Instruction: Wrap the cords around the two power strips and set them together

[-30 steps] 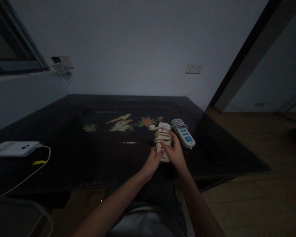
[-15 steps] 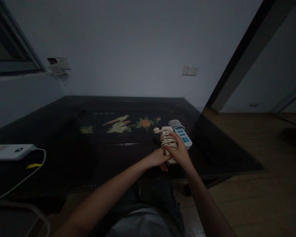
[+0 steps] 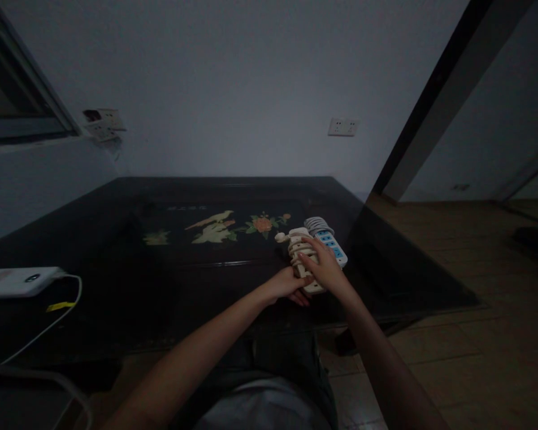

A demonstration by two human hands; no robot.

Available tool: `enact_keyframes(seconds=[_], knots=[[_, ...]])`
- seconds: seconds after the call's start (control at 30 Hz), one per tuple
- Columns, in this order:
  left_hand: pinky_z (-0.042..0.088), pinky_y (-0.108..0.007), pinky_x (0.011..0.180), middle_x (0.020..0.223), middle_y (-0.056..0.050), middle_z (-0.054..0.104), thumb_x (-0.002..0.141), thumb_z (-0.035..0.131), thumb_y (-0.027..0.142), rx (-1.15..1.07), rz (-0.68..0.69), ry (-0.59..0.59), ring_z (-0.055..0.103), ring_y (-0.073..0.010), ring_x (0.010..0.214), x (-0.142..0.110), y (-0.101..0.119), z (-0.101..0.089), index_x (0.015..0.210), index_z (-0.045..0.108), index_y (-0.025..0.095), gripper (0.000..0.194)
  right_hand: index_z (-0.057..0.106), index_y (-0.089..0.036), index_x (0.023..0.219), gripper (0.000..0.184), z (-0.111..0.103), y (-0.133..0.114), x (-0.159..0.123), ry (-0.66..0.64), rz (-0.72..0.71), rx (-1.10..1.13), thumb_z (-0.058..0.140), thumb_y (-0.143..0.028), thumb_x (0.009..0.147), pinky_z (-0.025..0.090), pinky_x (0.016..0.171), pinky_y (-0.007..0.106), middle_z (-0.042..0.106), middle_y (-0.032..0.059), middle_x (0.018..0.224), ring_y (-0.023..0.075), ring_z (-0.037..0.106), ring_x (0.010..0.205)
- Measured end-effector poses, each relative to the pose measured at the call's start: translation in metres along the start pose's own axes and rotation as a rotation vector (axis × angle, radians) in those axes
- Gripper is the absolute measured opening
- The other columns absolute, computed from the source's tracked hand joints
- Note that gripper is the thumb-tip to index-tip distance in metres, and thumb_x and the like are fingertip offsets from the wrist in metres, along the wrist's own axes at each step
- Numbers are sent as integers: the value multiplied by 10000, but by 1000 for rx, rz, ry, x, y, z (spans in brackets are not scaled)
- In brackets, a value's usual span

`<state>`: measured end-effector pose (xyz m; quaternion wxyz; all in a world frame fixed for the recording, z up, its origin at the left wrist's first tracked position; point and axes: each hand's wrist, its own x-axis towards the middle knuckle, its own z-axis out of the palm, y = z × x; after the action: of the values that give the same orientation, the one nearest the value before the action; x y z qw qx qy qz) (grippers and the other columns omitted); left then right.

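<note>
The left hand (image 3: 290,285) has turned sideways; it and the right hand (image 3: 326,267) beside it hold the power strip (image 3: 302,270), maybe steadier.

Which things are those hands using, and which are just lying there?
In use:
cream cord-wrapped plastic power strip
left hand and right hand, holding it

Just lying there:
oblong white-and-blue plastic power strip
flat white rectangular device
small yellow strip

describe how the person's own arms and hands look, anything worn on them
The bare left forearm and bare right forearm show no sleeve, watch or bracelet. The ungloved left hand and ungloved right hand show no clear ring, though the picture is dim.
</note>
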<state>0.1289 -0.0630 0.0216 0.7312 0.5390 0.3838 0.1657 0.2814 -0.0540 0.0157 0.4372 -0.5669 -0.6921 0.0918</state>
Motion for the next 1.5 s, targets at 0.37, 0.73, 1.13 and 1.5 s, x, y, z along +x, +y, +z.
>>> enact_keyframes(seconds=[0.37,0.73,1.13,1.5], knots=[[553,-220,592,749,-109,724,811,679,364,-95,3,-8,693,-151,607,-4,-4,-10,991,615,82,340,683,-201,1116,301,-15,39,91,-196,-12,-581,564,-215,839,385,986,476,600,116,1245,300,441,1204],[555,-240,577,819,-135,731,743,730,444,-28,-29,-65,705,-182,626,-5,-6,-26,1055,608,89,488,696,-213,1009,235,0,42,97,-293,-31,-700,488,-217,899,430,897,416,562,100,1305,292,407,1221],[541,-221,549,692,-102,714,803,685,371,-86,-23,6,683,-159,564,13,0,-27,962,626,69,346,686,-183,989,193,2,45,92,-226,-12,-682,542,-252,881,371,979,404,566,110,1289,276,433,1224],[547,-233,572,721,-100,720,827,655,326,-121,-3,8,686,-158,577,13,-2,-30,991,629,79,298,713,-133,1005,338,22,27,143,-296,5,-440,417,-284,939,422,833,285,698,147,1034,222,613,964]])
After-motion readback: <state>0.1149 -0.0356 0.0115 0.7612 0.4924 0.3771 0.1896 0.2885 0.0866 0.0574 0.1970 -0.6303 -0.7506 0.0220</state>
